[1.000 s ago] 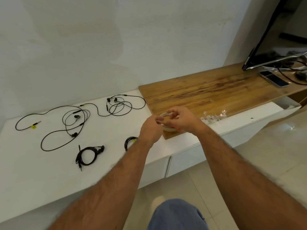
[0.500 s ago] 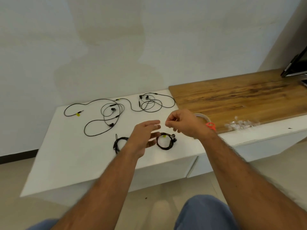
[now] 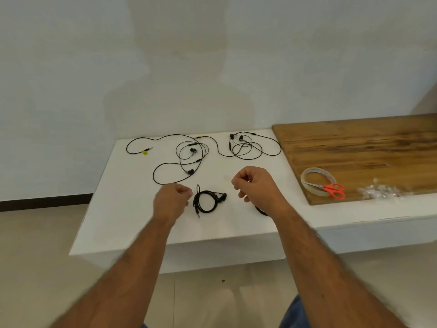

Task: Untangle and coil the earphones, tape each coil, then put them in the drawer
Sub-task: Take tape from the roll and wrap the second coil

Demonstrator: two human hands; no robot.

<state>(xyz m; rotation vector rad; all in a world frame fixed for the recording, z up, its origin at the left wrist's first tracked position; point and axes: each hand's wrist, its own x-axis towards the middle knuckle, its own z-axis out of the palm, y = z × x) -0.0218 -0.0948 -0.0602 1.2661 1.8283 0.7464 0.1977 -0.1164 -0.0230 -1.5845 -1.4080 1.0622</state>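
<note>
Both hands are being held low over the front of the white desk (image 3: 132,204), with a coiled black earphone (image 3: 208,201) lying on the desk between them. The left hand (image 3: 171,202) is being kept curled, its fingers folded in toward the palm; whether anything thin is being pinched there cannot be told. The right hand (image 3: 259,188) is likewise being held with its fingers curled, thumb and forefinger drawn together, and whether a strip of tape is being gripped cannot be told either. A second coil (image 3: 261,210) is being partly hidden under the right wrist, only a dark arc of it showing.

Farther back on the desk, 2 earphones are being left uncoiled: a loose earphone (image 3: 179,159) spread in wide loops behind the left hand, its plug end marked with a yellow tag (image 3: 144,152), and another loose earphone (image 3: 246,147) lying in smaller loops near the wooden board (image 3: 354,147). The 2 cables are being joined or crossed near the back edge; which cannot be told.

On the wooden board at the right, a roll of clear tape (image 3: 318,179) is lying flat, with orange-handled scissors (image 3: 331,189) resting across it. Crumpled clear scraps (image 3: 378,192) are lying just beside them.
</note>
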